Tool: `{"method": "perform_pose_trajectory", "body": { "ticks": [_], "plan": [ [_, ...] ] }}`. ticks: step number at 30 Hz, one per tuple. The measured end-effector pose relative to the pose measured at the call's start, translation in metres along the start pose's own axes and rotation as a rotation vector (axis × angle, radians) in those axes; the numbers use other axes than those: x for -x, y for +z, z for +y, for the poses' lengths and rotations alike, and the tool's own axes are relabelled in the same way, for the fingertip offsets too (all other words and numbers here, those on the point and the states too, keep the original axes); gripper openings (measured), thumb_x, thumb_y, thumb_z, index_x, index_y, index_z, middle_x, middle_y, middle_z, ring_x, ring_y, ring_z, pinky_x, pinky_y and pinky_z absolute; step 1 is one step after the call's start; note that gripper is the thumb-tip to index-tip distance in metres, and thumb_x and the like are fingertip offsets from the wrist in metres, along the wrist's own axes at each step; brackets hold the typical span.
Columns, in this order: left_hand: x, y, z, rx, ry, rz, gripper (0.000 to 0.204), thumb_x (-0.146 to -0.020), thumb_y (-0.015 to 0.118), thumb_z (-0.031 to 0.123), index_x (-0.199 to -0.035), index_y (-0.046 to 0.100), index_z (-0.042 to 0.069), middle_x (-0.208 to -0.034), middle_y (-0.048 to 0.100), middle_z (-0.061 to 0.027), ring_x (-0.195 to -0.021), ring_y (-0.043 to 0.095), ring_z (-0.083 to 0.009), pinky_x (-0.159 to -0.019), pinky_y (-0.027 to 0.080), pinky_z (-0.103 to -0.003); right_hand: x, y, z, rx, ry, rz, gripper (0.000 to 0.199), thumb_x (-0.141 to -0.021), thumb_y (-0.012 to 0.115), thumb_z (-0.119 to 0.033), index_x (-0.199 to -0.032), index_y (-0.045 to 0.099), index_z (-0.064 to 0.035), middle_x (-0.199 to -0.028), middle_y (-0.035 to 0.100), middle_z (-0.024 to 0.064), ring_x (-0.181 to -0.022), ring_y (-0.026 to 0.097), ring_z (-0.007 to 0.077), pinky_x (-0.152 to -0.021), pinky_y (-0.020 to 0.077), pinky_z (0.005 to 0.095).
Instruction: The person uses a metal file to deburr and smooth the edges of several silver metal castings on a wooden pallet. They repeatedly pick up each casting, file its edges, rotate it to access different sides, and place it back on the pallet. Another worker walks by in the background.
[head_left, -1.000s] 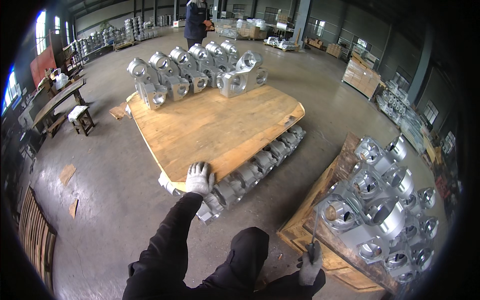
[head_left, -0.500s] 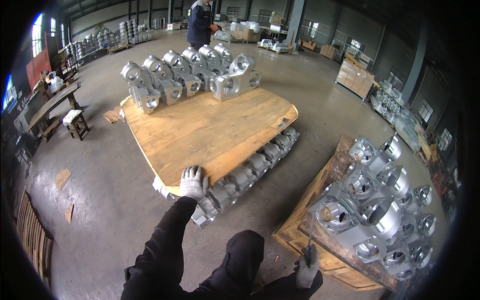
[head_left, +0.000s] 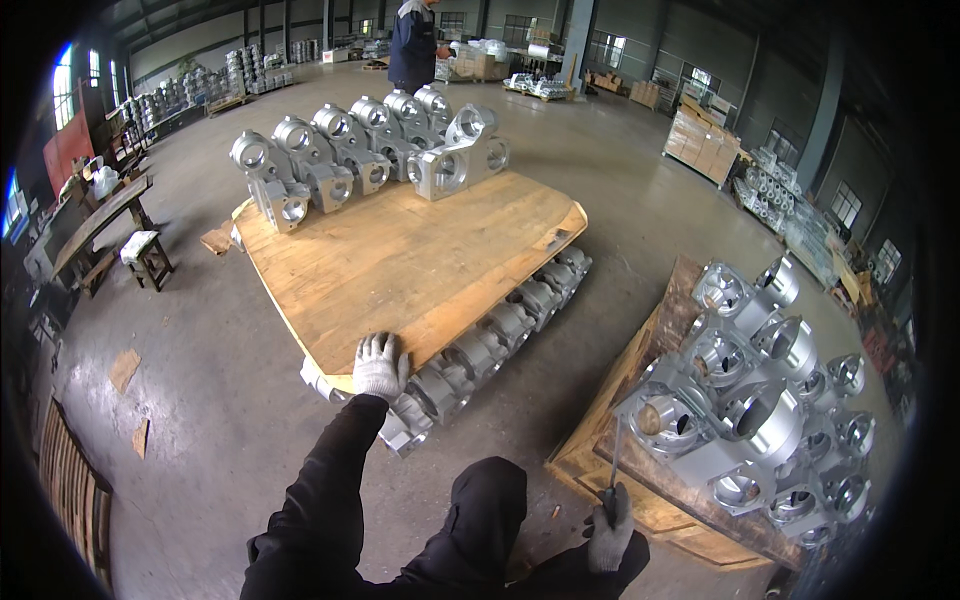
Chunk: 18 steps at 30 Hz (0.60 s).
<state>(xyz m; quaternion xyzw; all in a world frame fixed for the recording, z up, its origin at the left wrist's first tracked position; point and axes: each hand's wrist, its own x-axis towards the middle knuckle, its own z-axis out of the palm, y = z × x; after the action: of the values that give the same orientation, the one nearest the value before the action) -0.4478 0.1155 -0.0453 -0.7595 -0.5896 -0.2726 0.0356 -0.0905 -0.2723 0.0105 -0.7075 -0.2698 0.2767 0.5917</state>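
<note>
My left hand (head_left: pixel 381 366), in a pale knit glove, lies with fingers stretched flat on the near corner of a wooden board (head_left: pixel 400 270). Under that board sits a row of silver metal castings (head_left: pixel 470 365). Low on the right, my gloved right hand (head_left: pixel 608 530) is closed round the dark handle of a thin-shafted hand tool (head_left: pixel 616 455). I cannot tell whether it is a file or a screwdriver. Its shaft points up beside the nearest casting (head_left: pixel 668 420) of a group on a wooden pallet (head_left: pixel 590 440); contact between them is unclear.
More ring-ended castings (head_left: pixel 335 150) stand along the board's far edge. Behind them is a person (head_left: pixel 412 45) in dark blue. A bench (head_left: pixel 105 220) and a stool (head_left: pixel 146 255) are at left, wooden slats (head_left: pixel 72 480) at lower left. Wrapped cartons (head_left: pixel 700 143) stand far right.
The whole view has shifted slightly. My left hand stays flat on the board and my right hand still grips the tool. The person behind has moved a little to the right.
</note>
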Motion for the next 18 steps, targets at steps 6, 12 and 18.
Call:
{"method": "perform_pose_trajectory", "body": {
  "ticks": [6, 12, 18],
  "plan": [
    [0.0006, -0.0004, -0.0004, 0.012, 0.013, 0.012, 0.061, -0.1, 0.055, 0.041, -0.144, 0.055, -0.002, -0.148, 0.052, -0.0292, -0.143, 0.044, -0.0475, -0.125, 0.027, -0.055, -0.0027, 0.0016, 0.0032, 0.009, -0.015, -0.015, 0.064, -0.096, 0.057, 0.007, -0.157, 0.045, -0.005, -0.123, 0.068, 0.0105, -0.069, 0.062, 0.0137, -0.053, 0.0484, 0.025],
    [-0.0002, 0.0003, -0.0005, 0.007, 0.016, 0.023, 0.06, -0.1, 0.056, 0.04, -0.144, 0.055, -0.001, -0.147, 0.053, -0.029, -0.142, 0.044, -0.0477, -0.124, 0.028, -0.056, -0.0037, 0.0043, 0.0045, 0.024, -0.014, -0.013, 0.064, -0.096, 0.057, 0.008, -0.157, 0.045, -0.0049, -0.123, 0.069, 0.0105, -0.069, 0.062, 0.0137, -0.053, 0.0488, 0.0247],
    [0.0003, -0.0005, 0.0005, 0.006, 0.01, 0.011, 0.061, -0.1, 0.055, 0.04, -0.144, 0.055, -0.001, -0.148, 0.053, -0.0282, -0.142, 0.044, -0.047, -0.125, 0.027, -0.056, -0.0034, 0.005, 0.0052, 0.002, -0.006, -0.027, 0.064, -0.096, 0.057, 0.008, -0.157, 0.044, -0.0049, -0.125, 0.069, 0.0119, -0.07, 0.063, 0.0135, -0.053, 0.0492, 0.0244]
  ]
}}
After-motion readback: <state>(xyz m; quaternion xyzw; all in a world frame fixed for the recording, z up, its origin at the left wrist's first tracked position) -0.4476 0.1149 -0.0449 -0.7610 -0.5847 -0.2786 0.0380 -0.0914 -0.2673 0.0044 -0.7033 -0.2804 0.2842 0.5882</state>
